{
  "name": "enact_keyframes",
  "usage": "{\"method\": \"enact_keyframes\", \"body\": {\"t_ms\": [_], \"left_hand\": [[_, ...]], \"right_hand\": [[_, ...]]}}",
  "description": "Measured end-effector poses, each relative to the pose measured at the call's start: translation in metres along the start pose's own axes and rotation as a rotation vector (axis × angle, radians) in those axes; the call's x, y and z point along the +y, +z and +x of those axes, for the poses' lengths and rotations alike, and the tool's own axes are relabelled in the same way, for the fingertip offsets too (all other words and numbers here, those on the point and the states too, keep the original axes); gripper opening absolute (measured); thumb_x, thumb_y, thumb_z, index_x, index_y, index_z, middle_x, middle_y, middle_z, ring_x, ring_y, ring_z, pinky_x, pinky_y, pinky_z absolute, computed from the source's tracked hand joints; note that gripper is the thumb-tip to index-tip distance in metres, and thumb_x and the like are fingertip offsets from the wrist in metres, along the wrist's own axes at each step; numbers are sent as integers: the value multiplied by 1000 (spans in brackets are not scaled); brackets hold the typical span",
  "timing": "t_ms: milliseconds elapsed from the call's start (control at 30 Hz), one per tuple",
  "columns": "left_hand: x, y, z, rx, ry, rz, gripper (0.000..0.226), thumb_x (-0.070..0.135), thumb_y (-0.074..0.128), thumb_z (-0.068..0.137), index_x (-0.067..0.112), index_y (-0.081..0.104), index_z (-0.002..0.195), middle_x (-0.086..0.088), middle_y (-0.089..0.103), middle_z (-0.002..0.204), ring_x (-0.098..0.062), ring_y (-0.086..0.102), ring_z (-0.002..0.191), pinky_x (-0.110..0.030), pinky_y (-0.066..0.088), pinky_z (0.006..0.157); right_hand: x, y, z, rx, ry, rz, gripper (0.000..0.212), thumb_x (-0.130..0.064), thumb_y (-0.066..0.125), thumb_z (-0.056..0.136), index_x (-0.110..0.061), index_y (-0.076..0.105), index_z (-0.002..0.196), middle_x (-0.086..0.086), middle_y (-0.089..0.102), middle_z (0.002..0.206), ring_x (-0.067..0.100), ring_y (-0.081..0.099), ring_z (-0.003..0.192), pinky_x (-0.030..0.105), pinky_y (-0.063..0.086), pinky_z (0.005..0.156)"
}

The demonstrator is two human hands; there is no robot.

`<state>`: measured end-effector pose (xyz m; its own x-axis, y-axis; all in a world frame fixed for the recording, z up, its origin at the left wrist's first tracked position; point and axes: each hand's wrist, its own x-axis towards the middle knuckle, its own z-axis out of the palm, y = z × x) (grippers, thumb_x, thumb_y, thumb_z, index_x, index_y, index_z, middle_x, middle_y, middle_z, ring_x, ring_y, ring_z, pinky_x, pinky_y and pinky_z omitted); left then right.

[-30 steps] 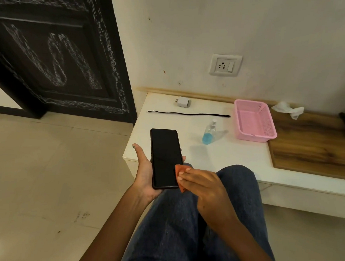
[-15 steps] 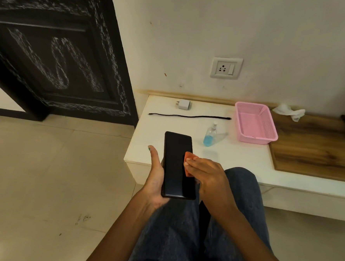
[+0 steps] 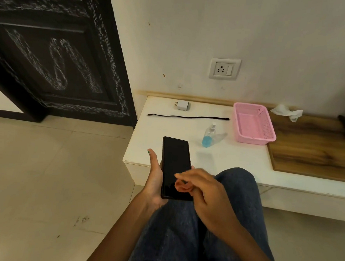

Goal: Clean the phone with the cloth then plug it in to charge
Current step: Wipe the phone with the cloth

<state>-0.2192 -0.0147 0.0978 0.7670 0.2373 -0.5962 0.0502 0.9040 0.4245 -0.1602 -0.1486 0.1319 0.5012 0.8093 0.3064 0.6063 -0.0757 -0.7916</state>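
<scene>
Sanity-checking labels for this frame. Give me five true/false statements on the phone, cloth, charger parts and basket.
1. The left hand holds the phone with its dark screen facing up. True.
2. The right hand holds an orange cloth at the lower part of the screen. True.
3. The black cable is plugged into the phone. False: it lies stretched out on the white table, apart from the phone.
4. The white adapter sits in the wall socket. False: it lies on the table near the wall, and the socket is empty.
5. The spray bottle stands inside the pink basket. False: it stands on the table, left of the basket.
</scene>
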Motion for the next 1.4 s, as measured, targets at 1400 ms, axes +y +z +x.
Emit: {"method": "enact_keyframes", "body": {"t_ms": [1400], "left_hand": [[-21,1,3,-98,2,33,92,86,28,70,22,56,130,-23,57,130,-42,53,121,-57,44,99]], "right_hand": [[21,-22,21,381,787,1039,22,-13,51,93,2,60,107,20,65,107,33,62,101,40,52,84]]}}
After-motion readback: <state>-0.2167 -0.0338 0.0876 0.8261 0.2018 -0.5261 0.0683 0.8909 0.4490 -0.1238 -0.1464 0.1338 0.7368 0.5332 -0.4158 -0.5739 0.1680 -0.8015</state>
